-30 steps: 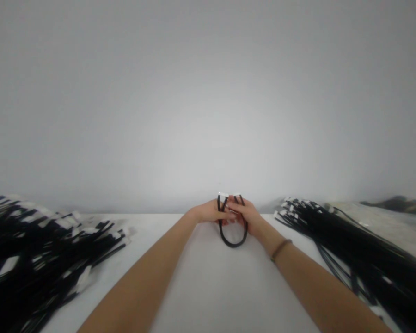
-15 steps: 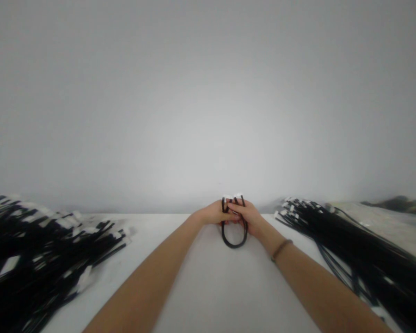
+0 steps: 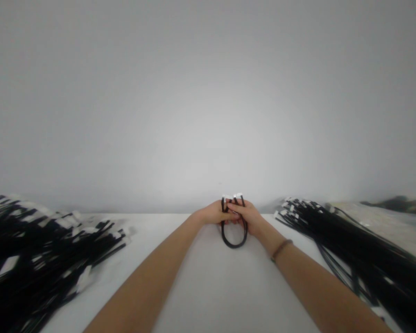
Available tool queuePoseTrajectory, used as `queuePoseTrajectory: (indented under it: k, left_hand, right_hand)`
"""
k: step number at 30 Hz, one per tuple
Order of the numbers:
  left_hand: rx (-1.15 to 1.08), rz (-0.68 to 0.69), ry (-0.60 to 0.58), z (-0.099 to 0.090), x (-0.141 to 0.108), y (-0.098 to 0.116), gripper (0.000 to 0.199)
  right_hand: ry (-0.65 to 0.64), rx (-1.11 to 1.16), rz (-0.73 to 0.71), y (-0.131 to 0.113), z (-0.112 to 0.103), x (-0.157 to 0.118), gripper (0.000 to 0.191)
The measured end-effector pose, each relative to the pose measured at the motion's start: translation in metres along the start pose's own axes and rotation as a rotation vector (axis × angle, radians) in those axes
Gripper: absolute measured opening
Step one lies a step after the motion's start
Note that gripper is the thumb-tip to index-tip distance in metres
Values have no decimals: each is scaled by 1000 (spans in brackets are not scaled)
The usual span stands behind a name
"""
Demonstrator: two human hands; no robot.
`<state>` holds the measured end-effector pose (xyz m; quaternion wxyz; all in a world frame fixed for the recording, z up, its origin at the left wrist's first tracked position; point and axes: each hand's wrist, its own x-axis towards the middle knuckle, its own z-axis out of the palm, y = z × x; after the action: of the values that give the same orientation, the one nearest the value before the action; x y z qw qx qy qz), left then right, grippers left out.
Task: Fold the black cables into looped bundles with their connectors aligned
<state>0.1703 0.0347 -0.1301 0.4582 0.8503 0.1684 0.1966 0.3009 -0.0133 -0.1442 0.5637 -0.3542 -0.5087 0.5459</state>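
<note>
A black cable (image 3: pixel 234 241) hangs in a loop below my hands, with small white connectors (image 3: pixel 234 196) at its two ends standing up above my fingers. My left hand (image 3: pixel 214 212) and my right hand (image 3: pixel 246 215) meet around the two cable legs, with the fingers closed on them and overlapping. The part of the cable inside my fingers is hidden. A dark band (image 3: pixel 281 250) circles my right wrist.
On the white table (image 3: pixel 208 296), a large pile of black cables with white ends (image 3: pixel 38 249) lies to the left, and another (image 3: pixel 350 236) lies to the right. A plain grey wall (image 3: pixel 208 115) rises behind. A dark object (image 3: pixel 398 205) lies at the far right.
The white connectors have shifted slightly to the right and closer together between my fingers. My hands and the cable loop have barely moved.
</note>
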Motion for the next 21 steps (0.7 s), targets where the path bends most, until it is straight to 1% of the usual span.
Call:
queuePoseTrajectory:
  k: [5, 9, 11, 12, 14, 15, 16, 17, 19, 21]
  left_hand:
    - [-2, -59, 3, -2, -1, -1, 40]
    - [-168, -149, -10, -8, -9, 0, 43]
    - [-329, -144, -88, -14, -17, 3, 46]
    - [-431, -126, -160, -17, -22, 5, 49]
    - [-614, -109, -341, -25, -31, 10, 61]
    - [-673, -115, -436, -29, -35, 13, 69]
    - [-701, -125, -516, -32, -38, 16, 78]
    - [-706, -133, -570, -35, -40, 19, 86]
    - [-687, -134, -611, -38, -42, 24, 96]
    - [-679, -140, -613, -38, -42, 28, 98]
  right_hand:
    - [23, 12, 3, 0, 0, 1, 25]
    - [106, 110, 12, 0, -2, 4, 25]
    - [130, 142, 26, -1, -3, 4, 26]
    - [131, 139, 34, -2, -3, 4, 27]
    - [110, 121, 45, -5, -2, 2, 26]
    - [81, 114, 58, -8, -1, 0, 26]
    - [25, 105, 89, -11, 0, -2, 25]
    - [-57, 91, 137, -14, 2, -3, 26]
    - [-251, 40, 264, -19, 3, -6, 30]
    - [-411, -25, 379, -24, 2, -8, 28]
